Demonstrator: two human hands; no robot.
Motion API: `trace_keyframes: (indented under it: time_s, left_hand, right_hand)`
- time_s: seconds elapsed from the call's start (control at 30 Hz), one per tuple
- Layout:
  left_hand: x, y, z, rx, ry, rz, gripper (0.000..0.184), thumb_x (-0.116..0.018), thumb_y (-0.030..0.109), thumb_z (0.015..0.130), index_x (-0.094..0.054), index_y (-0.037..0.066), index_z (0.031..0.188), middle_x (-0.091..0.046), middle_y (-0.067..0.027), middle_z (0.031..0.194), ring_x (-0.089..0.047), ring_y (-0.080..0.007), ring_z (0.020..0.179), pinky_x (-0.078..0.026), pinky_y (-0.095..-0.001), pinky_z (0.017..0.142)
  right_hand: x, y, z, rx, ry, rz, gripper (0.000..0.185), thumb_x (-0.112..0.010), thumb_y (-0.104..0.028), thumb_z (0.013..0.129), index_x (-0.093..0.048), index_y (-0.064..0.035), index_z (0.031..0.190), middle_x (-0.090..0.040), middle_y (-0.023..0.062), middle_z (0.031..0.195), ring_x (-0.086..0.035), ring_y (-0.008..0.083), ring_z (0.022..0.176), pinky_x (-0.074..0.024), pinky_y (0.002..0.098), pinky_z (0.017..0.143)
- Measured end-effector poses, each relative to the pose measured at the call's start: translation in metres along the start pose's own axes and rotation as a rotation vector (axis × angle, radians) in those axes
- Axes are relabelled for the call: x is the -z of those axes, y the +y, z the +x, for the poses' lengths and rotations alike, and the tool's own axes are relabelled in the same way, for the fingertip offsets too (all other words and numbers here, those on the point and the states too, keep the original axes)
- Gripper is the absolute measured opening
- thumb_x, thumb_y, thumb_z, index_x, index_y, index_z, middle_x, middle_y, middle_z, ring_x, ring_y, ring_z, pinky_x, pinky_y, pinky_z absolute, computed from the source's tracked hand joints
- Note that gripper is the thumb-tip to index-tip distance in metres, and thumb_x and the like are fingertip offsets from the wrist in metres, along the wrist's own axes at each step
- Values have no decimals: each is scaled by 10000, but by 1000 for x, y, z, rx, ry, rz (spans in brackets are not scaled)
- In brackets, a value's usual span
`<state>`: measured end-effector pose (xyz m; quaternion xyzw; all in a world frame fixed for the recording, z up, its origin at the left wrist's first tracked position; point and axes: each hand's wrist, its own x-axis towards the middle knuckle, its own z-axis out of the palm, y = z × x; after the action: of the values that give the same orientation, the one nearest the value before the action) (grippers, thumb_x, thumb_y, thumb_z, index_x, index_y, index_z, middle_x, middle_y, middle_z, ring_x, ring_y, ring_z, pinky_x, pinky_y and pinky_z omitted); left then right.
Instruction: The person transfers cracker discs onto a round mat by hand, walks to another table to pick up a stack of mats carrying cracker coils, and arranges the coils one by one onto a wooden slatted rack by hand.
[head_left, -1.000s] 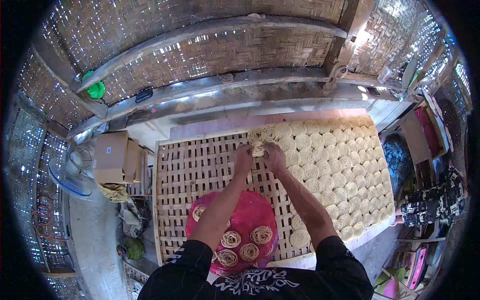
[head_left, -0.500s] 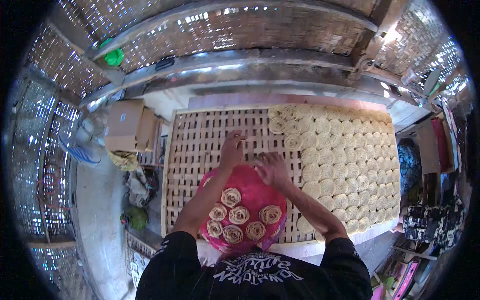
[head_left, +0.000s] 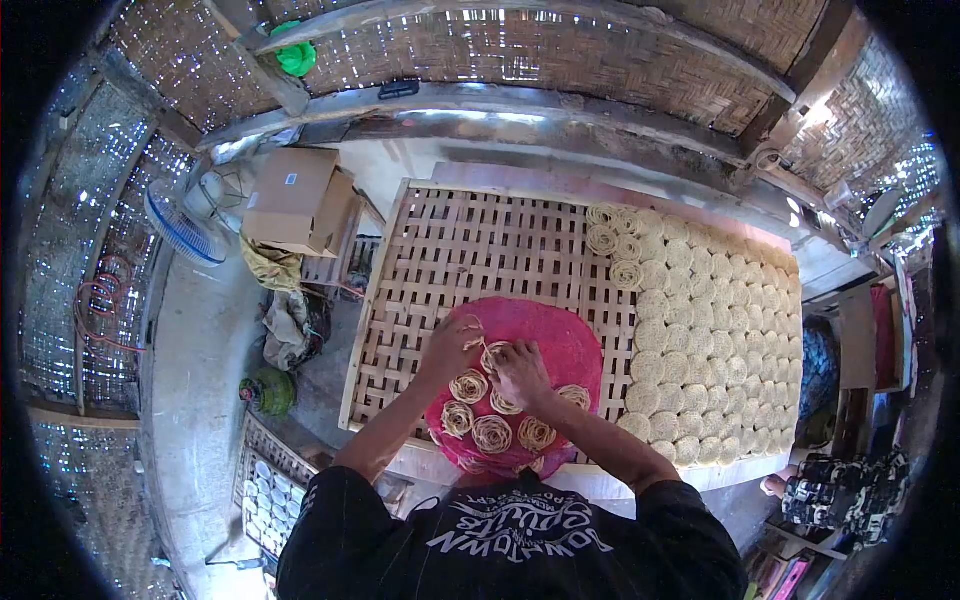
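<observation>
A pink-red round surface (head_left: 560, 325) lies in front of my body, carrying several coiled nests of pale, noodle-like strands (head_left: 492, 434). My right hand (head_left: 522, 374) has its fingers curled down over one of these, a noodle nest (head_left: 492, 357) near the middle of the red surface. Just left of it, my left hand (head_left: 450, 350) pinches a loose strand (head_left: 474, 338) that runs toward the same nest. The fingertips of the right hand partly cover that nest.
A woven slatted rack (head_left: 480, 240) spreads beneath and beyond the red surface. Rows of flat pale coils (head_left: 705, 345) cover its right part. At the left stand a cardboard box (head_left: 290, 200), a blue fan (head_left: 185, 225) and a green gas cylinder (head_left: 268, 392). A person's patterned clothing (head_left: 840, 495) shows at right.
Both hands have come back from over the rack to the red surface. My right hand, earlier with fingers spread, now curls over a nest. The camera view has shifted.
</observation>
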<state>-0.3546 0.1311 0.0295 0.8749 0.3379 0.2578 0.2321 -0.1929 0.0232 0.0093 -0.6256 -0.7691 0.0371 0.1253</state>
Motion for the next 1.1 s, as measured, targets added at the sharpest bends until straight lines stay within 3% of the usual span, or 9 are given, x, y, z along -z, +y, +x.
trace_keyframes:
  time_s: [0.17, 0.27, 0.37, 0.47, 0.63, 0.7, 0.8, 0.93, 1.1]
  left_hand:
    - [-4, 4, -5, -13, -219, 112, 267, -747, 118, 715, -708, 113, 980, -558, -60, 1204, -518, -273, 1177, -448, -420, 990]
    - [-23, -19, -11, -102, -138, 152, 245, -752, 112, 699, -717, 105, 942, -559, -68, 1183, -541, -286, 1129, -464, -415, 969]
    - [-12, -13, -10, -75, -171, 24, 225, -696, 83, 737, -687, 58, 960, -551, -123, 1119, -560, -329, 1052, -479, -429, 907]
    - [-12, -17, -6, -180, -151, 45, 254, -694, 77, 731, -680, 61, 984, -552, -121, 1148, -564, -324, 1051, -486, -423, 897]
    - [-14, -6, -6, -79, -81, 148, 234, -733, 124, 742, -708, 102, 973, -602, -86, 1129, -559, -309, 1107, -493, -435, 930]
    - [-18, 4, 1, -20, -11, 182, 325, -719, 269, 837, -675, 109, 1117, -623, -86, 1135, -583, -272, 1098, -501, -400, 918]
    - [-32, 38, 37, 482, -58, -482, 389, -706, 308, 851, -657, 62, 1147, -658, -122, 1089, -629, -247, 1009, -515, -362, 847]
    - [-90, 27, 73, 603, -191, -1012, 379, -713, 309, 870, -658, 25, 1116, -686, -82, 974, -647, -146, 852, -537, -285, 693]
    - [-114, 65, 112, 588, -10, -822, 183, -709, 161, 850, -667, 9, 943, -672, -43, 802, -626, -120, 672, -529, -292, 556]
  right_hand:
    - [6, -6, 8, -19, -133, -25, 364, -711, -270, 744, -644, -99, 1059, -615, 127, 1135, -545, 289, 1069, -389, 489, 933]
    - [11, 6, 10, -100, 90, 166, 292, -699, -246, 751, -665, -65, 977, -665, 144, 1016, -620, 283, 953, -463, 452, 830]
    - [26, 20, 20, -430, -180, 603, 192, -673, -229, 780, -672, -55, 862, -685, 93, 824, -652, 220, 777, -493, 361, 660]
    - [-10, 51, 19, -696, 33, 1399, 177, -650, -238, 806, -649, -67, 763, -594, -6, 640, -575, 148, 599, -461, 285, 565]
    - [-2, 96, 19, -864, 186, 1814, 238, -512, -188, 849, -577, -55, 1036, -585, 45, 932, -553, 146, 777, -506, 353, 771]
    - [15, 106, 19, -897, 167, 1821, 263, -499, -199, 852, -580, -48, 1052, -608, 59, 947, -577, 168, 807, -515, 366, 783]
    - [20, 119, 15, -864, 135, 1864, 311, -517, -196, 863, -565, -11, 1107, -603, 81, 966, -595, 210, 863, -528, 392, 798]
    - [26, 128, 15, -904, 175, 1768, 378, -553, -245, 885, -559, 18, 1156, -619, 100, 988, -620, 231, 890, -546, 411, 756]
    - [11, 163, -3, -825, 381, 1542, 304, -697, -139, 827, -595, -3, 1079, -663, 101, 947, -655, 230, 791, -541, 367, 653]
